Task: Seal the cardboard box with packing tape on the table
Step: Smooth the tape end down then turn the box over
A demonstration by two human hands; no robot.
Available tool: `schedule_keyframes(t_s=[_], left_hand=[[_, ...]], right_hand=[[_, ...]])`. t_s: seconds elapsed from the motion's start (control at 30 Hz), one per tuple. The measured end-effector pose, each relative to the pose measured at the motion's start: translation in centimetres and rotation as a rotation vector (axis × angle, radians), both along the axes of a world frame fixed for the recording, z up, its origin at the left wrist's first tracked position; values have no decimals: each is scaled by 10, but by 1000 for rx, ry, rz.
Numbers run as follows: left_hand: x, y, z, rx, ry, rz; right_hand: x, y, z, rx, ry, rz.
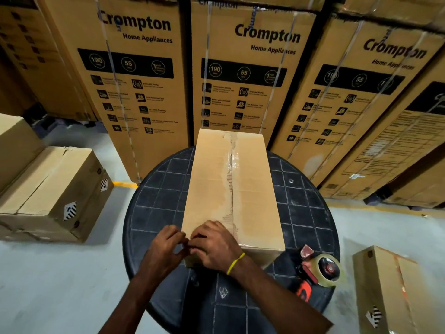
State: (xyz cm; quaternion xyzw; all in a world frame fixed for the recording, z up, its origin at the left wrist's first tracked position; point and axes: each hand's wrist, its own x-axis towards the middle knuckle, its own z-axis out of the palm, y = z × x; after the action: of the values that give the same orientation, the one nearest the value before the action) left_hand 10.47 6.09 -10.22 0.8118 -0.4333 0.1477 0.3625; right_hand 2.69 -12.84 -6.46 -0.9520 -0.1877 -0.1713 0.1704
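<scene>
Pinching perhaps tape: left hand, right hand, one box.

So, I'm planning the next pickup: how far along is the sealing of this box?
Done: clear tape runs along the top seam of the box. In hand: the left hand and right hand meet at its near left corner, apparently working the tape's end; the tape dispenser lies on the table. Left: pressing that end down. The far end cannot be judged.

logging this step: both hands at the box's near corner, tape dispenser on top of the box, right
No: head view shows the tape dispenser on the table beside the box; left hand and right hand are at its near corner.
</scene>
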Motion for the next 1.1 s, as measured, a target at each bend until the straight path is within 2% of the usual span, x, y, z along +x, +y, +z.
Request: schedule_keyframes(t_s=[0.13, 0.3, 0.53, 0.63, 0.7, 0.77, 0.93, 1.1], left_hand=[[5, 3, -4, -14, -11, -68], [8, 4, 2, -32, -32, -111], [8, 3, 7, -72, -20, -155], [7, 4, 9, -103, 29, -162], [7, 4, 10, -111, 58, -163], [8, 5, 10, -128, 145, -148], [-5, 9, 12, -287, 586, -34], [-17, 5, 14, -464, 849, 55]], right_hand=[[-4, -16, -10, -62, -129, 57], [-23, -36, -14, -51, -239, -32], [-95, -119, -15, -152, -200, -169], [-121, -148, -5, -115, -179, -241], [-133, -162, -7, -18, -141, -305], [-139, -167, -13, 172, -85, -366], [-140, -150, -13, 617, 120, -652], [-138, -152, -5, 1014, 287, -646]])
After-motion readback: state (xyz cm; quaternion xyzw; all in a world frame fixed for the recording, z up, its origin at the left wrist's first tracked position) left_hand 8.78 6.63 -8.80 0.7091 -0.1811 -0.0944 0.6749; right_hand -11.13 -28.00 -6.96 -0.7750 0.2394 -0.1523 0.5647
